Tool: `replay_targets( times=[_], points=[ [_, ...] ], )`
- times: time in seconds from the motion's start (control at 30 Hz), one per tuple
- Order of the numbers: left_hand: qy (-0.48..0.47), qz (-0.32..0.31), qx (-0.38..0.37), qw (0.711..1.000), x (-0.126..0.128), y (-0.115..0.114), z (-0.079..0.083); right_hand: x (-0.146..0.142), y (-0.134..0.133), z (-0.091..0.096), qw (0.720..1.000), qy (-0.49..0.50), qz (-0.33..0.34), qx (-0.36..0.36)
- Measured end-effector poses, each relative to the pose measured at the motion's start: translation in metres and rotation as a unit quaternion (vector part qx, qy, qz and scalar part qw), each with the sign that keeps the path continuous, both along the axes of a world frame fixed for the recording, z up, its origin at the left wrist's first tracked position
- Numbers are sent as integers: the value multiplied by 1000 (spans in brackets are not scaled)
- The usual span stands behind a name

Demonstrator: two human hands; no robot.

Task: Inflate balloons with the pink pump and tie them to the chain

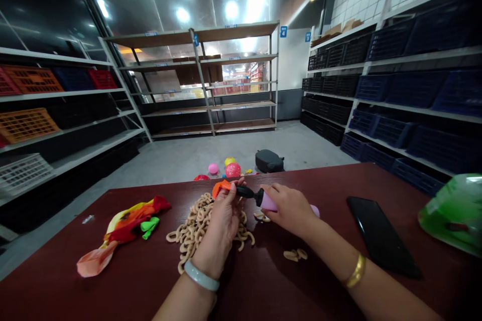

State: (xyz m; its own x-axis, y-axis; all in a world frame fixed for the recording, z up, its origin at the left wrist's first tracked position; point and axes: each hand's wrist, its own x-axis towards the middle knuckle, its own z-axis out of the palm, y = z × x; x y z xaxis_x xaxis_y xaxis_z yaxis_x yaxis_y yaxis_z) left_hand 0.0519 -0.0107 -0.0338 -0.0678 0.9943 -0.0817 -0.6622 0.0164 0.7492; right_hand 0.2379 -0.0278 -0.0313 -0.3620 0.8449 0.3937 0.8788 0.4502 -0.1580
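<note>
My left hand (225, 218) pinches an orange balloon (219, 189), whose neck end is at the black nozzle of a hand pump (268, 202). My right hand (288, 206) is wrapped round the pump's light purple body. The pump lies nearly level between both hands, above the table. Under and beside my left hand is a heap of tan, ring-like curls (198, 223). Left of it lie several limp balloons (126, 224) in red, yellow and peach, with a small green balloon (149, 227) alongside.
Peanut-like pieces (295, 255) lie on the dark red table (263, 286). A black flat device (380, 235) and a green bag (455, 215) are on the right. Beyond the table, inflated balloons (232, 169) and a dark grey bag (269, 160) rest on the floor. Shelves with crates line the sides.
</note>
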Motion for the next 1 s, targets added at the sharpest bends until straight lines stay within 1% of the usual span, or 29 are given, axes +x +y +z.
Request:
replay_targets(
  times=[0.1, 0.23, 0.33, 0.43, 0.63, 0.8, 1.0],
  points=[
    [-3, -7, -22, 1000, 2, -2, -1, 0, 1, -2, 1000, 8, 2, 7],
    [0, -31, -25, 999, 3, -5, 4, -1, 0, -1, 1000, 16, 6, 3],
    [0, -2, -9, 1000, 3, -6, 7, -3, -1, -2, 1000, 24, 17, -11],
    [-36, 23, 12, 999, 2, -4, 5, -6, -1, -5, 999, 31, 29, -22],
    [-111, -4, 19, 994, 4, -3, 5, -9, -2, -6, 999, 36, 25, -28],
    [-104, -21, 87, 991, 9, -7, 5, -8, -3, -3, 998, 44, 34, -21],
    [-107, -26, 83, 990, 14, -11, 6, -8, -3, -3, 997, 54, 47, -29]
  ],
)
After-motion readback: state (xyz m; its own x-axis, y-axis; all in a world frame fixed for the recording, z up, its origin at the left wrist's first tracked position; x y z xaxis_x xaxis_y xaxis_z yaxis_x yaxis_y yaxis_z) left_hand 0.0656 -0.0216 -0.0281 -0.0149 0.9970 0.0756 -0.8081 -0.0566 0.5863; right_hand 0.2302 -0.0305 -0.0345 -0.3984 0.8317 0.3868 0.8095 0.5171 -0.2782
